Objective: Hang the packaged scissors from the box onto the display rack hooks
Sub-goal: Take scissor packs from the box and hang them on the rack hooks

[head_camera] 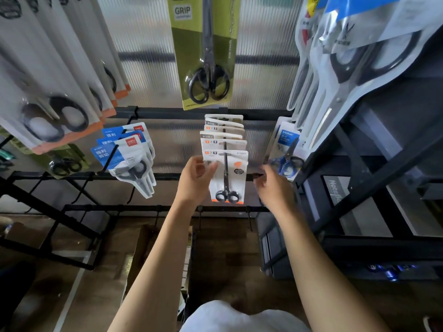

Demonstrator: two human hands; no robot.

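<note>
Several white-and-orange packs of small black scissors hang in a row on one hook of the black display rack (167, 176), at the centre. The front pack (227, 178) hangs nearest me. My left hand (195, 179) is at that pack's left edge, thumb and fingers curled round the edge. My right hand (275, 188) hovers just right of the pack, fingers loosely curled, holding nothing that I can see. A cardboard box (143, 255) stands on the floor below, between my forearms.
Blue-and-white scissor packs (129, 156) hang to the left, a green pack (206, 51) above centre, blue-handled scissors (287, 159) right of my right hand. Large packs (359, 75) hang at upper right, more at upper left. Bare hooks (249, 219) sit on the lower bar.
</note>
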